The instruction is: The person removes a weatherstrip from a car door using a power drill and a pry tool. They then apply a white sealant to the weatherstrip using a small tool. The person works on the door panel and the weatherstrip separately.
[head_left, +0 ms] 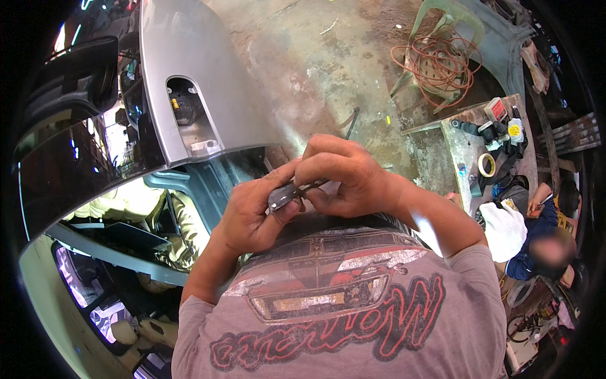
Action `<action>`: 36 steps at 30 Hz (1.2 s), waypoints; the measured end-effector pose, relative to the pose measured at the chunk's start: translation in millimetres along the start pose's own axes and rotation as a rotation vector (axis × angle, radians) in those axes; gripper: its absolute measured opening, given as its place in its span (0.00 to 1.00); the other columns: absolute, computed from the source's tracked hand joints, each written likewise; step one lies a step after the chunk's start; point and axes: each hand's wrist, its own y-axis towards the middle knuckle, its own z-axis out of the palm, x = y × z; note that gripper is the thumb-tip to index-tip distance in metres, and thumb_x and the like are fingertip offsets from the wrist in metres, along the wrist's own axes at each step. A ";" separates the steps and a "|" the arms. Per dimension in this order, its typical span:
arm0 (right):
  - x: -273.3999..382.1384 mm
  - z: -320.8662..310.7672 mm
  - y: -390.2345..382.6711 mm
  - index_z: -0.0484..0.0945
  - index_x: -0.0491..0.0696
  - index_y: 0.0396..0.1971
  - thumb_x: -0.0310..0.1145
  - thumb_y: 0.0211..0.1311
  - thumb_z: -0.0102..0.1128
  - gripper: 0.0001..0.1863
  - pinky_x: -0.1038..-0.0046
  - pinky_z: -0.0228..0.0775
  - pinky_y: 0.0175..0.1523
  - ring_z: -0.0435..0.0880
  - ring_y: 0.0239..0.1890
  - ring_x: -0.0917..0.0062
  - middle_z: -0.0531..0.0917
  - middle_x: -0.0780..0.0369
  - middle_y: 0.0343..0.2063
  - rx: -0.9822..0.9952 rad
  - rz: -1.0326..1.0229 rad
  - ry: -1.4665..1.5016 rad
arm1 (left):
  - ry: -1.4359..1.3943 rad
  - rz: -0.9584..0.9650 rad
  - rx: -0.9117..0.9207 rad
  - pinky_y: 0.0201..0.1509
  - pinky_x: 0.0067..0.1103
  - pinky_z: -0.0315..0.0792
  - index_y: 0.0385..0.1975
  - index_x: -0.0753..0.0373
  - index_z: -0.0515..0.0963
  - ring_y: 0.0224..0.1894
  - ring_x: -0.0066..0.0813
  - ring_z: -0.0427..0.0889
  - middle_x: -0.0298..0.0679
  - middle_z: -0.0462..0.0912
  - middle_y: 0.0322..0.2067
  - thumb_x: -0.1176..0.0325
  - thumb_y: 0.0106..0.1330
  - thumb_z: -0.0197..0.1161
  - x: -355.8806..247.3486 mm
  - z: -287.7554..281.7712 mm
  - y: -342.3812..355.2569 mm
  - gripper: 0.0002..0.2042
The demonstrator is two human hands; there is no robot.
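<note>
In front of my chest, my left hand grips a small dark grey part with a worn, pale-flecked end, its thumb pressed along the near side. My right hand is curled close against it, fingers bent and pinching a thin dark piece at the part's right end. The fingers hide much of the part, so its exact kind does not show. A thin dark rod sticks out beyond my right knuckles; I cannot tell whether it joins what I hold.
At left stands a silver car body panel with an oblong handle opening, beside an open door frame. A worn table at right bears tape and bottles. Beyond it, a chair carries a coiled orange hose. Another person is at lower right.
</note>
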 end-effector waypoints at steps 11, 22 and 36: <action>-0.2 3.2 -2.4 0.83 0.48 0.33 0.17 0.47 0.73 0.13 0.68 0.71 0.31 0.80 0.29 0.68 0.78 0.62 0.30 -0.031 -0.059 0.013 | 0.024 0.052 -0.019 0.46 0.29 0.82 0.69 0.70 0.74 0.40 0.45 0.93 0.49 0.90 0.37 0.64 0.73 0.66 -2.1 3.0 -1.4 0.27; -4.1 3.4 -4.2 0.82 0.48 0.32 0.17 0.46 0.72 0.13 0.68 0.71 0.30 0.80 0.27 0.68 0.79 0.62 0.29 -0.049 -0.135 -0.038 | 0.057 0.087 -0.043 0.46 0.26 0.83 0.67 0.73 0.75 0.38 0.39 0.93 0.45 0.91 0.34 0.65 0.74 0.64 -5.6 6.0 -0.9 0.25; -4.4 4.3 -5.4 0.82 0.48 0.32 0.17 0.45 0.72 0.14 0.68 0.71 0.30 0.80 0.28 0.68 0.78 0.62 0.28 -0.078 -0.171 -0.024 | 0.009 0.104 -0.051 0.47 0.26 0.83 0.65 0.73 0.77 0.40 0.37 0.93 0.47 0.92 0.38 0.67 0.73 0.65 -5.7 8.0 -0.8 0.24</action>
